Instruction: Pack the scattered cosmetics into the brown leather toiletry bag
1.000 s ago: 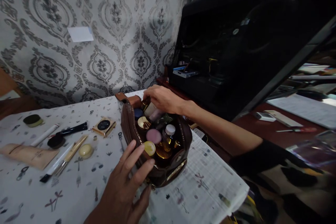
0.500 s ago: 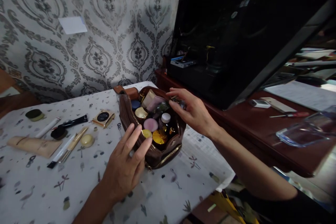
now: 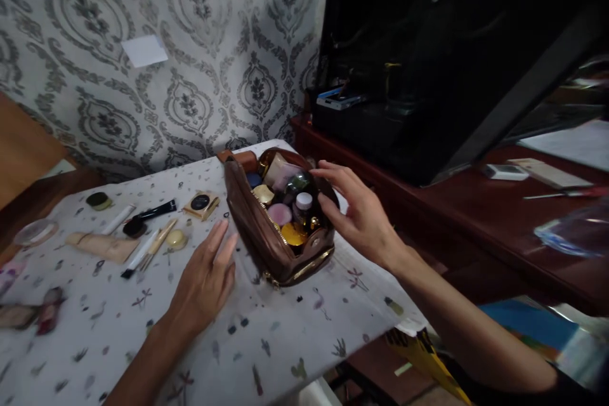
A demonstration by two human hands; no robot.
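Observation:
A brown makeup bag stands unzipped on the patterned tablecloth, packed with small cosmetics. Among them are a white-capped bottle, a round pink item and a shiny gold round item. My right hand is at the bag's right rim, thumb and fingers apart; whether it touches the rim I cannot tell. Left of the bag, my left hand hovers over the cloth with its fingers spread and holding nothing. Near its fingertips lie a gold compact and a small cream-coloured round pot.
Further left on the tablecloth lie a beige tube, a black tube, slim brushes or pencils and a round clear case. A large dark screen stands on the red-brown desk to the right.
My left hand has come off the bag's near left edge and moved left over the cloth. My right hand stays at the right rim. The view has shifted left.

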